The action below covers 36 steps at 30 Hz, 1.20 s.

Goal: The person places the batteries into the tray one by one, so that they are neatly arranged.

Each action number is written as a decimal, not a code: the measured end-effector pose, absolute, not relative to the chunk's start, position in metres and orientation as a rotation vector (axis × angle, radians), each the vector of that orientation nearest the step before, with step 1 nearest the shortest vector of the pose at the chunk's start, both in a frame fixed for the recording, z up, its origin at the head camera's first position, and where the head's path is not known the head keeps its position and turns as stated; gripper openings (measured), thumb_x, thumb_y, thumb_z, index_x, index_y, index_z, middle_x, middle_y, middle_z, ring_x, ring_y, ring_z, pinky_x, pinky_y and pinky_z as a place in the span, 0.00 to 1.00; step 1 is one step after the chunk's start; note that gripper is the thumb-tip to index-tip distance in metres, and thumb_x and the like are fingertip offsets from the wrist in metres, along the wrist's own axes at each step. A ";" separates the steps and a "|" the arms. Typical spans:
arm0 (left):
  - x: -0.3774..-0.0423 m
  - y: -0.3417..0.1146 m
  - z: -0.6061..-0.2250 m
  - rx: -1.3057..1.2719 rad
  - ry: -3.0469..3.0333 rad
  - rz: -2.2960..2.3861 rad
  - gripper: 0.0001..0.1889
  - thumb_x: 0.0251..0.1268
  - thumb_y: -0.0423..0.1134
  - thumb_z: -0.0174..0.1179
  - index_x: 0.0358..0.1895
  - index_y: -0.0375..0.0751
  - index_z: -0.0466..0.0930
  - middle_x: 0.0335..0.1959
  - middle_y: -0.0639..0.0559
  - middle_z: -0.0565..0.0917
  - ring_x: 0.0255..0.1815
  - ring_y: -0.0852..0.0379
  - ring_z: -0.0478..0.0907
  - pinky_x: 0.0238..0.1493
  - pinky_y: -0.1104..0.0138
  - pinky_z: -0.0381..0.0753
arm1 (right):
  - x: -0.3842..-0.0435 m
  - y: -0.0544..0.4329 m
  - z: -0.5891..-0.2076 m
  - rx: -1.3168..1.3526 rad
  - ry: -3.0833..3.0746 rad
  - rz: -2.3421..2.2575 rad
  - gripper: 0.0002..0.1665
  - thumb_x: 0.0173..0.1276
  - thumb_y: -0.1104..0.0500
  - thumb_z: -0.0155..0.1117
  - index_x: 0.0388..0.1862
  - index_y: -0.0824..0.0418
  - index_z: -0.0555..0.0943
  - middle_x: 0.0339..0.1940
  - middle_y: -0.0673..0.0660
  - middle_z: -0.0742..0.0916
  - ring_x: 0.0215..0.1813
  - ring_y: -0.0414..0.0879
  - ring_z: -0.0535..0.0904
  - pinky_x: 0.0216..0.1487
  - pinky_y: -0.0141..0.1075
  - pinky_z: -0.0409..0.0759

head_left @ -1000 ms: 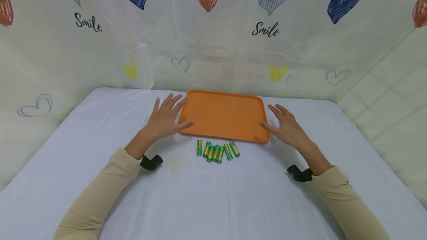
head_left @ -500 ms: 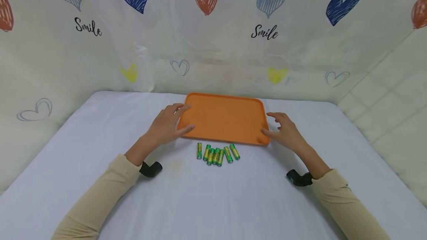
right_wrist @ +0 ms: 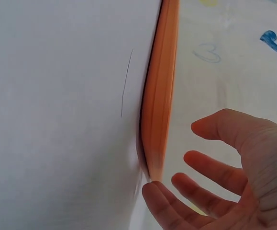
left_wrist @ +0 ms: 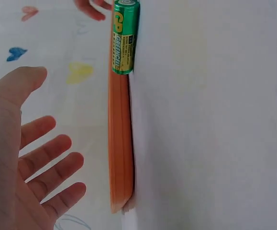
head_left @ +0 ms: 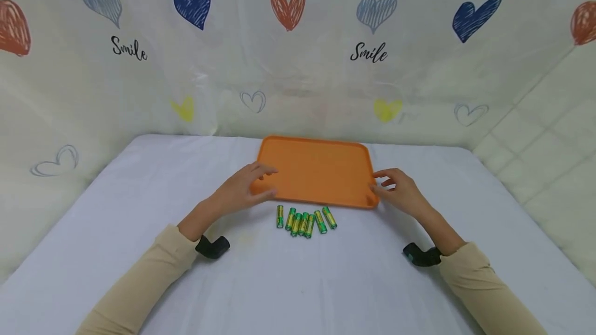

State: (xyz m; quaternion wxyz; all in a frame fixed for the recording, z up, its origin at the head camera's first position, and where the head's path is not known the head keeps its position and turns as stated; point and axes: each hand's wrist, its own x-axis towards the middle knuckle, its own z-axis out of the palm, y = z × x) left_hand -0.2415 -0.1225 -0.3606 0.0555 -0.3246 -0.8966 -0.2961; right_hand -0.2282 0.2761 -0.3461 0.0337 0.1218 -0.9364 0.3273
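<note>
Holds nothing in the left hand (head_left: 237, 190) or the right hand (head_left: 400, 191) — poises both, fingers loosely bent and unclenched, at opposite short ends of the orange tray (head_left: 316, 174); cannot tell whether touching it. Could scatter the 7 green batteries (head_left: 303, 224), lying on the white cloth (head_left: 298, 283) just before the near edge, by dragging the tray towards them; might drop 1 end by gripping unevenly. Shows only bare orange inside, where visible — no batteries.

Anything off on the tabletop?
Faint yellowish patch on the white cloth, left of the batteries, possibly a stain. The right wrist view also shows a thin dark line on the cloth, maybe a hair.
</note>
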 end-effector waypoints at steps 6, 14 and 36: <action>-0.239 -0.121 -0.366 -1.166 -2.703 -1.082 0.24 0.64 0.48 0.66 0.59 0.43 0.76 0.55 0.50 0.78 0.49 0.55 0.74 0.51 0.60 0.78 | -0.231 0.280 -0.352 0.342 -2.901 1.066 0.23 0.67 0.58 0.66 0.57 0.70 0.77 0.59 0.71 0.75 0.52 0.63 0.80 0.48 0.49 0.81; -0.237 -0.115 -0.372 -1.362 -2.634 -1.201 0.19 0.60 0.43 0.70 0.52 0.43 0.80 0.49 0.54 0.80 0.47 0.56 0.76 0.50 0.64 0.78 | -0.232 0.287 -0.356 0.367 -2.907 1.087 0.21 0.65 0.62 0.67 0.55 0.71 0.79 0.57 0.72 0.77 0.51 0.63 0.81 0.46 0.45 0.81; -0.240 -0.118 -0.382 -1.450 -2.725 -1.123 0.26 0.52 0.49 0.74 0.54 0.45 0.80 0.44 0.58 0.78 0.44 0.61 0.74 0.48 0.67 0.75 | -0.243 0.296 -0.367 0.429 -2.892 1.253 0.22 0.67 0.60 0.66 0.57 0.69 0.78 0.55 0.66 0.83 0.56 0.56 0.78 0.52 0.23 0.73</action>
